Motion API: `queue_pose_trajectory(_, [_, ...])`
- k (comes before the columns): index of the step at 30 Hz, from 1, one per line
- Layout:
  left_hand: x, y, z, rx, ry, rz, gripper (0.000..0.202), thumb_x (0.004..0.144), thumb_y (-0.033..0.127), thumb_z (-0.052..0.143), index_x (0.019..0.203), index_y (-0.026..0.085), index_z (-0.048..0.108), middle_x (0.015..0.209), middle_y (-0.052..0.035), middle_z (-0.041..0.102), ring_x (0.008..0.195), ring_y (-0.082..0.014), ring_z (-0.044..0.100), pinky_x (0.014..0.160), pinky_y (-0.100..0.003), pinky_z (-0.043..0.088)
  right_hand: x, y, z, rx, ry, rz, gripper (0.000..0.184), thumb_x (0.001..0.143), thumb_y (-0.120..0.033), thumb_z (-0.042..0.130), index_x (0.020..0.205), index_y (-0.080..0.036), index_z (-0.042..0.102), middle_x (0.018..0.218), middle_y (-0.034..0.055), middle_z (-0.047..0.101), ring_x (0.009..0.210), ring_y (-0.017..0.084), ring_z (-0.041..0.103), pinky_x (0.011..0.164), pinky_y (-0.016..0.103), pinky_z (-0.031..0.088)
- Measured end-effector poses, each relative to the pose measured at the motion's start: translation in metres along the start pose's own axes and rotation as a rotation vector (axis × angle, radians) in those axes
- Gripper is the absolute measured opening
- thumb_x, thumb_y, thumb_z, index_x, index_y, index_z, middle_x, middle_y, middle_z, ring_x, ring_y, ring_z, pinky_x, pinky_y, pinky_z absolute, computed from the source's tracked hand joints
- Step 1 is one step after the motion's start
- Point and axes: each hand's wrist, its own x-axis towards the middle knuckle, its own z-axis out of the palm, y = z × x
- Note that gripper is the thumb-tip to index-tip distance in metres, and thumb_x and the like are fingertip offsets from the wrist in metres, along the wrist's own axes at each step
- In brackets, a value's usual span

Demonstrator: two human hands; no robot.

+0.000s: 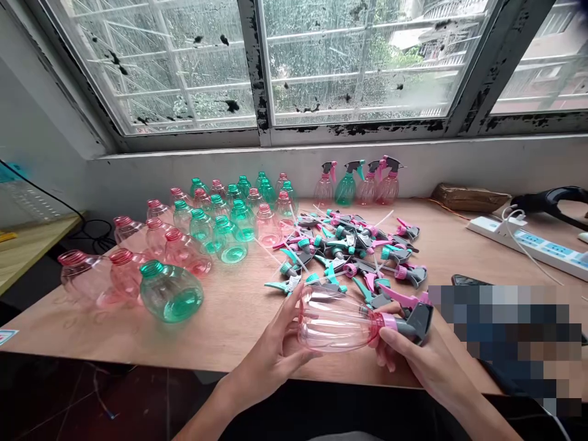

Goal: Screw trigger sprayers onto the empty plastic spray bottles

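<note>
A clear pink spray bottle [337, 321] lies on its side in the air above the table's front edge, its base to the left. My left hand [282, 343] is wrapped round the base end. At the neck, my right hand [408, 352] grips the pink collar of a grey and pink trigger spray head [416, 324], which sits on the bottle's mouth. How far the collar is screwed on I cannot tell. Just behind the bottle lies a heap of loose trigger spray heads [344, 245] in grey, pink and green, some with white tubes.
Open pink and green bottles [225, 239] stand in rows at left, a green bottle [172, 294] nearest. Several bottles with spray heads [346, 184] line the wall. On the right are a white power strip [533, 245], a brown package [471, 197] and a phone [468, 280].
</note>
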Motion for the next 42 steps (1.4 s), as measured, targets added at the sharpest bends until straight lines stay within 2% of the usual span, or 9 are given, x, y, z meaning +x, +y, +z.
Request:
queue_pose_trajectory(4, [-0.001, -0.002, -0.003, -0.147, -0.040, -0.012, 0.104, 0.084, 0.024, 0.079, 0.156, 0.043, 0.008, 0.168, -0.0041, 0.023, 0.152, -0.0272, 0.026, 0.123, -0.042, 0.029, -0.003, 0.004, -0.002, -0.014, -0.006, -0.001, 0.026, 0.092, -0.034, 0.071, 0.110, -0.026, 0.053, 0.067, -0.0005, 0.074, 0.052, 0.016, 0.062, 0.049, 0.026, 0.047])
queue_pose_trajectory(8, [-0.002, -0.002, -0.006, -0.195, -0.065, -0.044, 0.090, 0.087, 0.029, 0.075, 0.157, 0.038, 0.018, 0.166, -0.0067, 0.027, 0.149, -0.0289, 0.034, 0.121, -0.043, 0.034, -0.002, 0.003, -0.001, -0.038, -0.016, 0.006, 0.025, 0.093, -0.033, 0.070, 0.110, -0.024, 0.053, 0.064, -0.0003, 0.074, 0.052, 0.017, 0.062, 0.050, 0.028, 0.046])
queue_pose_trajectory(12, [-0.003, 0.001, -0.006, -0.092, -0.057, -0.028, 0.096, 0.086, 0.021, 0.076, 0.156, 0.041, 0.015, 0.167, -0.0048, 0.024, 0.150, -0.0293, 0.032, 0.123, -0.047, 0.029, 0.000, 0.000, 0.001, -0.005, 0.004, -0.002, 0.023, 0.093, -0.035, 0.070, 0.106, -0.023, 0.056, 0.066, 0.0001, 0.073, 0.050, 0.016, 0.061, 0.048, 0.028, 0.045])
queue_pose_trajectory(16, [-0.002, 0.003, -0.004, -0.108, -0.075, -0.028, 0.096, 0.089, 0.018, 0.072, 0.156, 0.045, 0.010, 0.167, -0.0052, 0.023, 0.141, -0.0279, 0.045, 0.120, -0.048, 0.036, 0.000, -0.002, 0.002, -0.013, 0.003, -0.011, 0.023, 0.092, -0.037, 0.070, 0.104, -0.022, 0.059, 0.064, -0.0006, 0.072, 0.051, 0.016, 0.061, 0.048, 0.026, 0.045])
queue_pose_trajectory(21, [-0.001, 0.000, -0.007, -0.213, -0.077, -0.064, 0.100, 0.083, 0.026, 0.079, 0.157, 0.041, 0.013, 0.167, -0.0058, 0.022, 0.149, -0.0309, 0.032, 0.123, -0.050, 0.028, -0.001, -0.002, 0.002, -0.058, -0.023, 0.022, 0.028, 0.090, -0.040, 0.072, 0.106, -0.020, 0.061, 0.061, 0.0002, 0.073, 0.052, 0.017, 0.061, 0.050, 0.027, 0.047])
queue_pose_trajectory(25, [-0.002, -0.001, -0.008, -0.187, -0.065, -0.105, 0.096, 0.083, 0.031, 0.079, 0.156, 0.041, 0.019, 0.163, -0.0057, 0.032, 0.147, -0.0321, 0.034, 0.122, -0.051, 0.031, 0.000, -0.003, 0.003, -0.042, 0.007, 0.019, 0.027, 0.091, -0.040, 0.071, 0.105, -0.019, 0.062, 0.065, 0.0003, 0.073, 0.052, 0.016, 0.062, 0.049, 0.026, 0.048])
queue_pose_trajectory(32, [-0.003, 0.003, -0.005, -0.106, -0.074, -0.039, 0.095, 0.089, 0.025, 0.072, 0.153, 0.052, 0.008, 0.168, 0.0025, 0.018, 0.142, -0.0247, 0.042, 0.122, -0.044, 0.032, 0.000, -0.006, 0.008, 0.044, 0.014, 0.037, 0.030, 0.088, -0.043, 0.074, 0.099, -0.021, 0.057, 0.067, 0.0001, 0.074, 0.052, 0.016, 0.064, 0.046, 0.024, 0.049])
queue_pose_trajectory(38, [-0.004, -0.002, -0.008, -0.173, -0.087, -0.078, 0.105, 0.084, 0.028, 0.079, 0.157, 0.042, 0.005, 0.170, 0.0006, 0.013, 0.156, -0.0252, 0.015, 0.126, -0.038, 0.023, -0.001, 0.000, 0.005, -0.056, 0.007, 0.026, 0.031, 0.089, -0.043, 0.073, 0.103, -0.020, 0.057, 0.068, 0.0006, 0.073, 0.054, 0.016, 0.063, 0.050, 0.027, 0.048])
queue_pose_trajectory(42, [-0.005, -0.004, -0.010, -0.148, -0.119, -0.079, 0.095, 0.087, 0.028, 0.075, 0.157, 0.040, 0.011, 0.170, -0.0003, 0.015, 0.156, -0.0255, 0.016, 0.126, -0.040, 0.024, 0.000, -0.002, 0.006, 0.000, 0.007, 0.038, 0.031, 0.087, -0.043, 0.075, 0.102, -0.021, 0.058, 0.068, -0.0006, 0.073, 0.054, 0.016, 0.064, 0.049, 0.026, 0.048])
